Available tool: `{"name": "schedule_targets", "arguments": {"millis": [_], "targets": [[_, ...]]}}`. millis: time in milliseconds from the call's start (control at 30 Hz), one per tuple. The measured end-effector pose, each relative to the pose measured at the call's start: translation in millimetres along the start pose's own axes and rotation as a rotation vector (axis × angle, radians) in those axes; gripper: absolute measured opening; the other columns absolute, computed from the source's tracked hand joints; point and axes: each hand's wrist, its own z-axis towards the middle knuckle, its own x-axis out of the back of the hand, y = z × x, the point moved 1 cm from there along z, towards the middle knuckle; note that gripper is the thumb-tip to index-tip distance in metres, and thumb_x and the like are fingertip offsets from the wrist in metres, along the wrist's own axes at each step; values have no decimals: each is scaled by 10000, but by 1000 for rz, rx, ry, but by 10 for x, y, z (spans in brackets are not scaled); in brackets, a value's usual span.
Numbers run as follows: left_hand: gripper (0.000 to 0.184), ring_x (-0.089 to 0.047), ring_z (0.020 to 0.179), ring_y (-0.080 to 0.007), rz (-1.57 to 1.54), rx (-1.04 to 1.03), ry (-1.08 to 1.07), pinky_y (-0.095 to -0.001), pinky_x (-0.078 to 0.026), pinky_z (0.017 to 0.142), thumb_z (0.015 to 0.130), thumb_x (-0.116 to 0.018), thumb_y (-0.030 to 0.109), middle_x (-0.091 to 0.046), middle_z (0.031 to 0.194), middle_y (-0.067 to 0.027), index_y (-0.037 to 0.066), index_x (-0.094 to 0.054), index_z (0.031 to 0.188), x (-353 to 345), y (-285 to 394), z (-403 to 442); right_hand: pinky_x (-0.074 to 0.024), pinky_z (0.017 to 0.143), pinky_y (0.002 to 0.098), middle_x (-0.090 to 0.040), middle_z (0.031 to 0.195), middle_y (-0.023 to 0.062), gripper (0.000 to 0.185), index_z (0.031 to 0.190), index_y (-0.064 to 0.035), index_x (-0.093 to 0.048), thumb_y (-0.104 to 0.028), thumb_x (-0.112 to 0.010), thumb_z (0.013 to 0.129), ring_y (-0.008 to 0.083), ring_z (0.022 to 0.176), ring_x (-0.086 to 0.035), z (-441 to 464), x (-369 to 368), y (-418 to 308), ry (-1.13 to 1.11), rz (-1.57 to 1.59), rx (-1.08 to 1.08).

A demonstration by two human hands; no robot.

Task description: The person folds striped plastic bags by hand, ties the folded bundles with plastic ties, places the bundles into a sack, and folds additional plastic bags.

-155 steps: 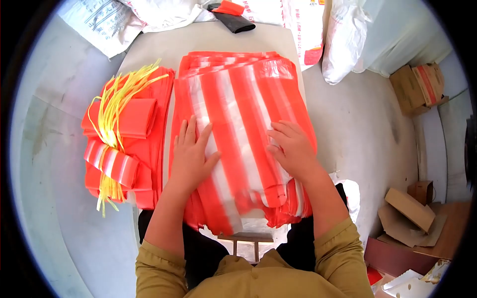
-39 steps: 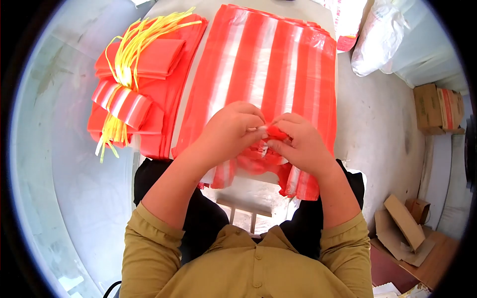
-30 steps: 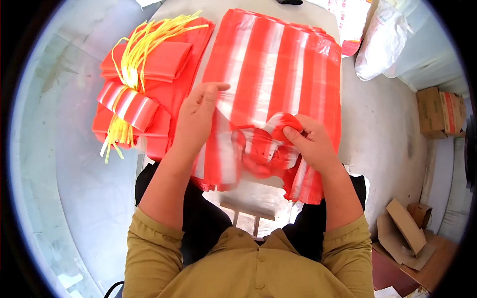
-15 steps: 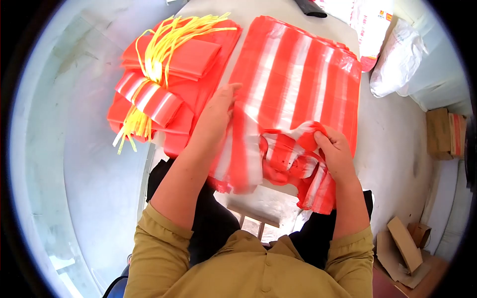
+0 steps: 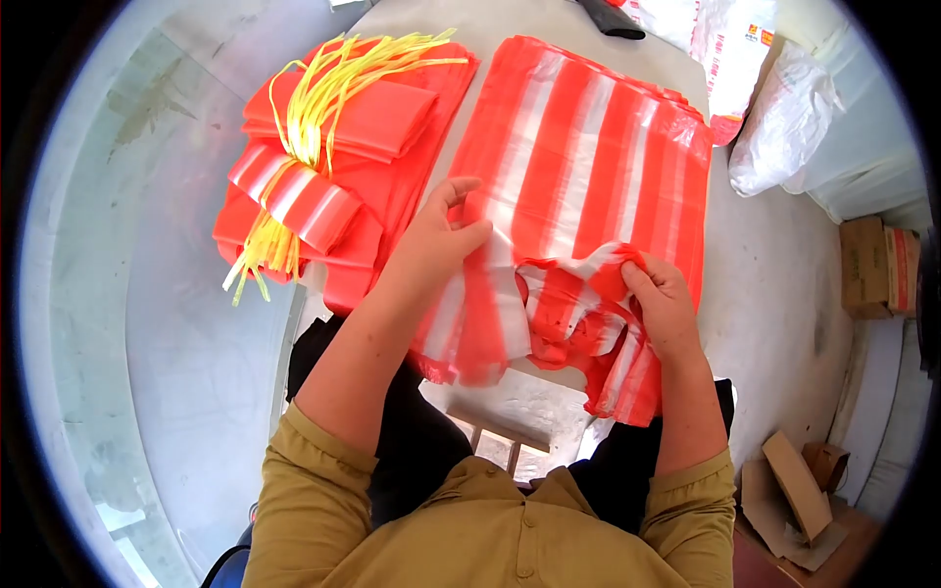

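A stack of red-and-white striped plastic bags (image 5: 569, 147) lies on the table before me, its near end folded and bunched. My right hand (image 5: 665, 299) is closed, pinching the crumpled edge of the bags between thumb and fingers. At the stack's left edge is my left hand (image 5: 446, 227), thumb apart from the curled fingers, with no clear hold on the plastic. Below it, a loose striped flap (image 5: 470, 328) hangs toward my lap. Dark cut-out gaps show in the bunched part between my hands.
Left of the stack lie folded red plastic bags (image 5: 392, 108), a rolled striped bundle (image 5: 294, 201) and yellow strips (image 5: 309, 122). White sacks (image 5: 784, 118) are beyond the table (image 5: 446, 147) at right. Cardboard boxes (image 5: 867, 265) and a flattened carton (image 5: 789, 500) sit farther right.
My left hand has shifted slightly down and right, its thumb now spread from the fingers. The loose flap has swung a little right. My right hand keeps its pinch in nearly the same place.
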Motion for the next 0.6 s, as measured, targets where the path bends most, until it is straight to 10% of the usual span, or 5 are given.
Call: {"name": "schedule_targets", "arguments": {"millis": [300, 600], "targets": [[641, -612, 1022, -190, 510, -365, -24, -325, -514, 879, 728, -536, -145, -415, 1537, -163, 129, -673, 1292, -43, 93, -78, -387, 625, 231, -574, 814, -74, 227, 1112, 4, -729, -171, -596, 1057, 19, 711, -463, -12, 0, -2, -13, 74, 92], [352, -620, 1175, -393, 611, -586, -34, -430, -537, 950, 801, -658, -113, -588, 1301, -203, 40, -726, 1110, -175, 150, -62, -512, 816, 257, -705, 1024, -11, 255, 1211, 8, -722, -147, -578, 1068, 70, 921, -622, -3, 112, 74, -65, 80, 64]]}}
